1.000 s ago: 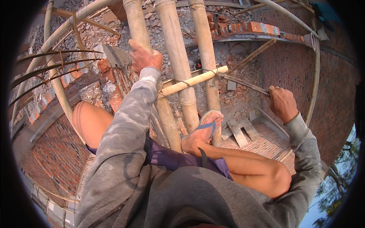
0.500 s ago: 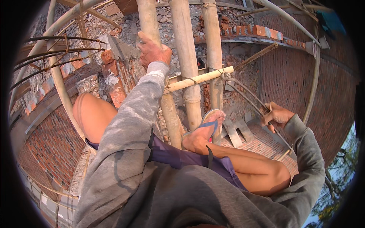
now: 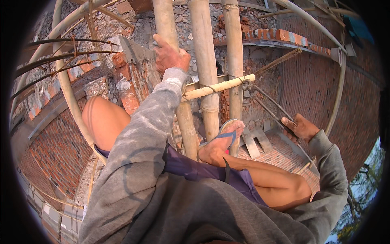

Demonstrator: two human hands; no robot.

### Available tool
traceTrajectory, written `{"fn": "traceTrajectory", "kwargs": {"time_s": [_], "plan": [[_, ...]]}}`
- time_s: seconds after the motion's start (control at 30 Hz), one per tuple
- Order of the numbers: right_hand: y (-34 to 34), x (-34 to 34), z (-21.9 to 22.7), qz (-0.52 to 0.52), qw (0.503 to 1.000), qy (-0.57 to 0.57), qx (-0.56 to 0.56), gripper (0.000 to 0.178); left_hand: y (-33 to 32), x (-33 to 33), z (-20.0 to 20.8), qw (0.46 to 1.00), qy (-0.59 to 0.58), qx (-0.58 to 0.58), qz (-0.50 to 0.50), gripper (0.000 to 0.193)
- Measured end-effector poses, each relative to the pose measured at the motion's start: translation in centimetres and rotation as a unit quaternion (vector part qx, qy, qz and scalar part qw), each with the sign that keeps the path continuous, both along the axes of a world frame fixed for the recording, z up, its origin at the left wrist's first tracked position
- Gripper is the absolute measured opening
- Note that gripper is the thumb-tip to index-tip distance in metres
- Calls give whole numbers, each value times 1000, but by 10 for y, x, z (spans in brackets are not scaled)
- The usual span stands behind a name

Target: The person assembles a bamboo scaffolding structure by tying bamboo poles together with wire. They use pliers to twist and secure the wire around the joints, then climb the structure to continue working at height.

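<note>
The right hand (image 3: 301, 127) is closed on the dark cord strands (image 3: 265, 107), so it is the nearer hand to them. From this grip, the strands go toward ten o'clock, and their long axis is from ten to four. They meet the right end of the bamboo crosspiece (image 3: 219, 87), which points between two and three o'clock. The left hand (image 3: 172, 57) is placed on the leftmost bamboo pole (image 3: 165, 20); how firmly its fingers close, I cannot tell.
</note>
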State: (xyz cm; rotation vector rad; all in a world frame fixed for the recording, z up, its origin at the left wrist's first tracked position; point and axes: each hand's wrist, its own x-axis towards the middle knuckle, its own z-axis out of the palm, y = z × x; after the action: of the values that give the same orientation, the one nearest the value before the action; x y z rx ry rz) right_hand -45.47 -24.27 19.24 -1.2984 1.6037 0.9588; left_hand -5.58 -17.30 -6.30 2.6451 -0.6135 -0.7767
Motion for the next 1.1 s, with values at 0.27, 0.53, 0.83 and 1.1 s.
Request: {"fn": "traceTrajectory", "kwargs": {"time_s": [0.27, 0.53, 0.83, 1.1], "plan": [[12, 14, 2, 275, 951, -85, -116, 32, 0, -2, 3, 1000, -18, -11, -1, 107], [4, 9, 9, 386, 916, -12, -105, 28, -1, -1, 3, 1000, -11, 5, 2, 104], [-2, -2, -1, 278, 947, 29, -157, 39, 1, -3, -3, 999, -45, -15, -2, 106], [-16, 8, 15, 497, 836, -161, -169, 38, 1, -7, -1, 999, -30, -25, 3, 106]]}}
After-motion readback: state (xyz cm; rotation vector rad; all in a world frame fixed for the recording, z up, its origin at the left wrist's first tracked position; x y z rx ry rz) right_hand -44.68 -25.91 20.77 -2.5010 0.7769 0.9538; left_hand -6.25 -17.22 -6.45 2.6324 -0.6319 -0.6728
